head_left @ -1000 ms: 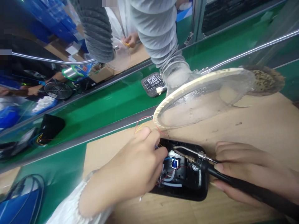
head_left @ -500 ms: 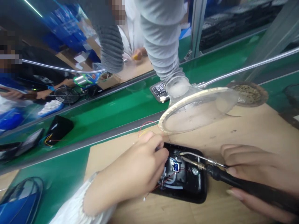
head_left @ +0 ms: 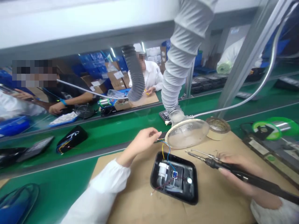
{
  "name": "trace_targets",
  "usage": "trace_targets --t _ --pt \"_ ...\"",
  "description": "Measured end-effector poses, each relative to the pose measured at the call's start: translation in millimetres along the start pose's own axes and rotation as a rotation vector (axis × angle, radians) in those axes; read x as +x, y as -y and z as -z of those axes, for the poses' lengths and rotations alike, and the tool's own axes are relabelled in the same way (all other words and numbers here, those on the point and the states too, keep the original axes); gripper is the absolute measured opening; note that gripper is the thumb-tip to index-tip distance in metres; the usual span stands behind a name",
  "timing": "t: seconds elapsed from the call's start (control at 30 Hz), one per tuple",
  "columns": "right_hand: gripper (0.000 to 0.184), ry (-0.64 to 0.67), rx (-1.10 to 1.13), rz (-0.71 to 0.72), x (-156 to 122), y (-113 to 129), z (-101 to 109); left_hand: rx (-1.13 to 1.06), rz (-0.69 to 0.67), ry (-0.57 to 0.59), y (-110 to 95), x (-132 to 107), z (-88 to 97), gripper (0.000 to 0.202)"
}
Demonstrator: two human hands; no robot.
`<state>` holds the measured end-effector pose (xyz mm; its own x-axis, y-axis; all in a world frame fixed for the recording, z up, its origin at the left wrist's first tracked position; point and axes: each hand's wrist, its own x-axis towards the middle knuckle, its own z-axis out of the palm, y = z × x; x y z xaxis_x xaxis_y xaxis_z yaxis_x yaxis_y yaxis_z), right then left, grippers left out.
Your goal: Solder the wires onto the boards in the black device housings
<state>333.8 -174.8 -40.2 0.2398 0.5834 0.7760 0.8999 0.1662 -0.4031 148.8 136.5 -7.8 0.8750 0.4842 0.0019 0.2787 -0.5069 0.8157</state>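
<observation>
An open black plastic housing (head_left: pixel 195 186) lies on the brown board with a white cylinder (head_left: pixel 163 169), a small blue part (head_left: pixel 175 175) and thin leads inside. Beyond its far edge, my left hand (head_left: pixel 146 140) pinches the ends of thin yellow and blue wires (head_left: pixel 168 151) that run up out of the housing. My right hand (head_left: pixel 240 174) is closed around a black soldering iron (head_left: pixel 230 168) with a thin curved metal tube along its tip. That tip points left, above the board and apart from the housing.
A clear fume hood (head_left: pixel 188 133) on a white hose (head_left: pixel 177 68) hangs just behind the housing. A tape roll (head_left: pixel 218 127) and a green solder spool (head_left: pixel 277 127) sit to the right. Across the green belt (head_left: pixel 126 126), other people work; a black housing (head_left: pixel 72 140) lies left.
My left hand has left the housing and moved up and away, drawing out the wires. The iron's tip has withdrawn to the right of the housing. The view has tilted upward.
</observation>
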Motion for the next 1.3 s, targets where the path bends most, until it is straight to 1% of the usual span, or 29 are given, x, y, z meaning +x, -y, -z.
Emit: trace_targets --t 0.07,0.13,0.2,0.27,0.4,0.5,0.57,0.7,0.8,0.87,0.97,1.1,1.17,1.2,1.23,1.3 --pt "0.015 0.037 -0.016 0.044 -6.3 -5.3 -3.6 -0.078 0.019 0.145 8.1 7.0 -5.5 0.048" --pt "0.016 0.036 -0.023 0.055 -11.0 -10.4 -5.9 -0.15 0.024 0.248 12.0 8.6 -8.8 0.046" --pt "0.016 0.031 -0.032 0.043 -14.3 -14.3 -7.0 -0.22 0.022 0.302 14.7 8.3 -9.4 0.037" --pt "0.014 0.036 -0.047 0.022 -16.8 -16.8 -7.7 -0.289 0.026 0.312 18.3 9.0 -8.2 0.031" --pt "0.014 0.025 -0.076 -0.016 -20.2 -20.2 -9.0 -0.436 0.051 0.258 26.3 13.4 -5.7 0.028" --pt "0.015 0.045 -0.056 -0.016 -20.0 -20.9 -9.7 -0.561 0.073 0.257 26.6 14.1 -7.8 0.036" --pt "0.017 0.058 -0.044 -0.008 -18.7 -20.3 -9.6 -0.65 0.096 0.25 24.0 13.5 -12.4 0.038" --pt "0.018 0.069 -0.061 -0.018 -17.3 -19.0 -8.5 -0.793 0.106 0.163 18.4 13.6 -26.5 0.045" --pt "0.017 0.075 -0.088 -0.023 -18.4 -19.9 -7.8 -0.845 0.073 0.075 16.1 14.4 -32.2 0.036" --pt "0.017 0.066 -0.095 -0.016 -18.9 -20.2 -7.6 -0.895 0.048 0.002 13.1 14.2 -29.9 0.031" --pt "0.016 0.067 -0.089 -0.019 -17.5 -17.9 -8.0 -1.008 0.009 -0.083 2.2 10.5 -17.5 0.029" --pt "0.016 0.093 -0.082 -0.026 -13.5 -12.7 -7.6 -1.128 -0.028 -0.124 -21.4 -6.3 2.1 0.031" --pt "0.016 0.111 -0.07 -0.029 -12.3 -11.9 -6.0 -1.112 -0.046 -0.108 -32.9 -20.2 5.7 0.027" --pt "0.016 0.114 -0.061 -0.032 -11.9 -12.2 -4.9 -1.05 -0.068 -0.091 -37.9 -27.9 5.0 0.025" --pt "0.015 0.108 -0.051 -0.032 -11.7 -12.8 -3.6 -0.93 -0.098 -0.063 -42.4 -35.6 2.4 0.022" --pt "0.016 0.086 -0.035 -0.03 -11.5 -14.6 -0.7 -0.548 -0.187 0.04 -48.9 -49.2 -7.9 0.02"
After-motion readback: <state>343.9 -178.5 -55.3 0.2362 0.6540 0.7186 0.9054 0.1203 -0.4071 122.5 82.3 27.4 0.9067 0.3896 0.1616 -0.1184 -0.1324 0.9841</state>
